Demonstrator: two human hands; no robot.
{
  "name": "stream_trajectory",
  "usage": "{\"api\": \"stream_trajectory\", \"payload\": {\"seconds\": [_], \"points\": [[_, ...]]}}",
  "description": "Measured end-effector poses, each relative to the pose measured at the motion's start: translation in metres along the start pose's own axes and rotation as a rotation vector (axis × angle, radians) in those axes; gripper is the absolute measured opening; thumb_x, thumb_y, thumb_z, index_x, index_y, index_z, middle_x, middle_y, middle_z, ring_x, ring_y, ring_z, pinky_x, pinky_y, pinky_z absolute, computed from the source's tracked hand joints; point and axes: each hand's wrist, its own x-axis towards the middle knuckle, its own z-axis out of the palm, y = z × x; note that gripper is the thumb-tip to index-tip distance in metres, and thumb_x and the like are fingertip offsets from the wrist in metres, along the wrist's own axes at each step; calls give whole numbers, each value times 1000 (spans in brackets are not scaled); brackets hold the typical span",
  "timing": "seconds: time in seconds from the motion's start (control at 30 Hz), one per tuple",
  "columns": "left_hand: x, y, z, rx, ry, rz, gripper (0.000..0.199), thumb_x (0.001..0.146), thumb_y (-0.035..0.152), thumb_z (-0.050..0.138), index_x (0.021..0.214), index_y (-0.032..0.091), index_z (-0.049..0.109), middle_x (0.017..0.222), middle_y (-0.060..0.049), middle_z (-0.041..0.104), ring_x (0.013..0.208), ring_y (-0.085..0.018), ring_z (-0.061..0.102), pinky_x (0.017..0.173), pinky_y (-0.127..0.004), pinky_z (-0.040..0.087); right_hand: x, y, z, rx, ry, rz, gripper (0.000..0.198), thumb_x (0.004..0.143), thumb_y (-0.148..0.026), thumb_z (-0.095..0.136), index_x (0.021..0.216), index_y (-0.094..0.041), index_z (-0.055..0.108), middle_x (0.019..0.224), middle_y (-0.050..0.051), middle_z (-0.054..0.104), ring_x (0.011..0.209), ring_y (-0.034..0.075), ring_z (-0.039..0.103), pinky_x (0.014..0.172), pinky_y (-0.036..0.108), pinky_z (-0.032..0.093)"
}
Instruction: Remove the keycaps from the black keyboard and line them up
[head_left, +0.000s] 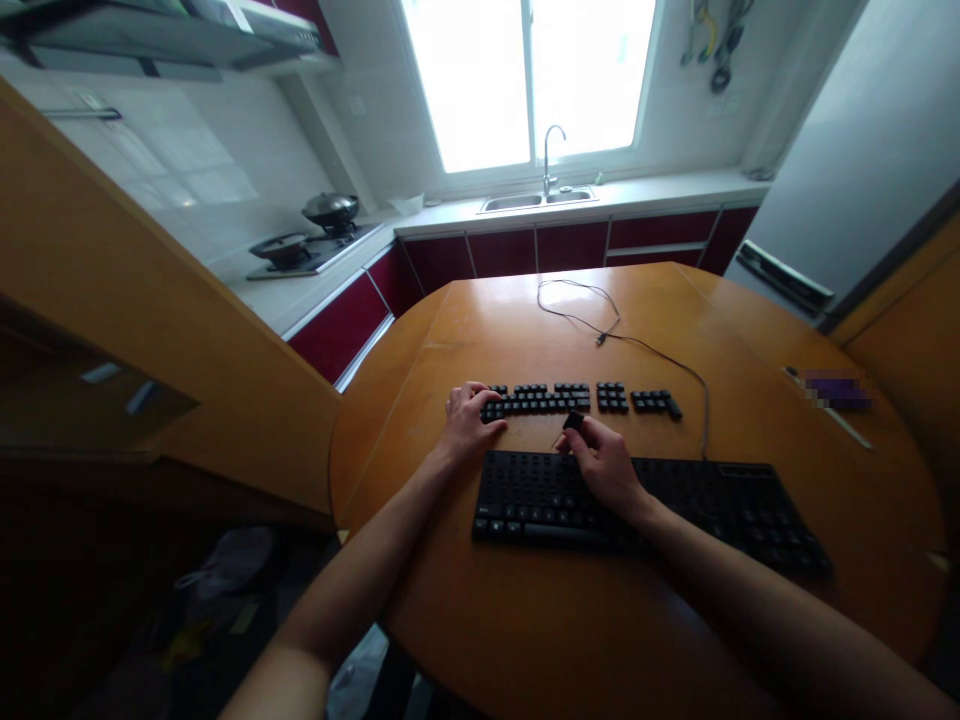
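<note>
A black keyboard (705, 500) lies on the round wooden table, many of its key positions on the left and upper part bare of caps. Beyond it, loose black keycaps (540, 404) are laid out in rows and small groups. My right hand (606, 468) is above the keyboard's upper edge, thumb and fingers pinching a black keycap (573, 420). At the left end of the rows, my left hand (466, 425) rests with thumb and forefinger apart, touching the end keycaps. The keyboard's middle is partly hidden by my right hand and forearm.
The keyboard's cable (694, 375) loops over the far part of the wooden table (480, 335). A purple, blurred object (836, 390) and a thin white stick-like item (847, 428) lie at the right. A counter with sink (514, 202) and stove (319, 253) stands behind.
</note>
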Motion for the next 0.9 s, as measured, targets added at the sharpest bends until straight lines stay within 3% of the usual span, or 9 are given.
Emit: {"api": "stream_trajectory", "payload": {"seconds": [0.17, 0.37, 0.53, 0.67, 0.73, 0.9], "points": [[-1, 11, -4, -73, 77, 122, 28, 82, 31, 77, 108, 24, 70, 113, -6, 60, 110, -25, 51, 102, -43, 43, 6, -12, -16, -133, -60, -112, 22, 94, -35, 59, 81, -19, 68, 78, 5, 70, 74, 20, 64, 67, 31, 50], [-9, 30, 2, -171, 44, 322, 17, 92, 28, 65, 108, 23, 69, 107, -6, 64, 107, -22, 54, 99, -41, 44, 11, -23, -37, -209, -439, -206, 28, 94, -33, 58, 71, -18, 67, 69, 2, 64, 67, 17, 55, 62, 28, 44], [-11, 32, 5, -196, 4, 335, 17, 93, 28, 63, 108, 24, 69, 107, -5, 65, 107, -22, 55, 99, -40, 45, 4, -25, -33, -196, -596, -246, 31, 93, -31, 59, 65, -19, 64, 67, 1, 62, 62, 15, 53, 61, 27, 43], [-10, 33, 4, -215, 15, 339, 16, 94, 28, 61, 107, 23, 69, 106, -5, 66, 105, -21, 56, 99, -39, 45, 0, -27, -31, -228, -720, -301, 25, 93, -26, 58, 70, -20, 67, 76, 3, 66, 68, 17, 59, 65, 27, 45], [-10, 34, 3, -221, 14, 347, 16, 95, 27, 61, 107, 22, 69, 105, -6, 66, 106, -21, 56, 98, -39, 45, -2, -26, -30, -279, -739, -337, 22, 94, -24, 57, 75, -21, 68, 81, 4, 68, 72, 18, 61, 67, 27, 45], [-10, 35, 4, -230, 9, 364, 14, 95, 27, 61, 105, 22, 70, 104, -5, 66, 105, -21, 55, 97, -38, 46, -7, -19, -21, -416, -594, -329, 24, 94, -21, 57, 70, -21, 59, 69, 2, 64, 62, 16, 53, 61, 27, 38]]}}
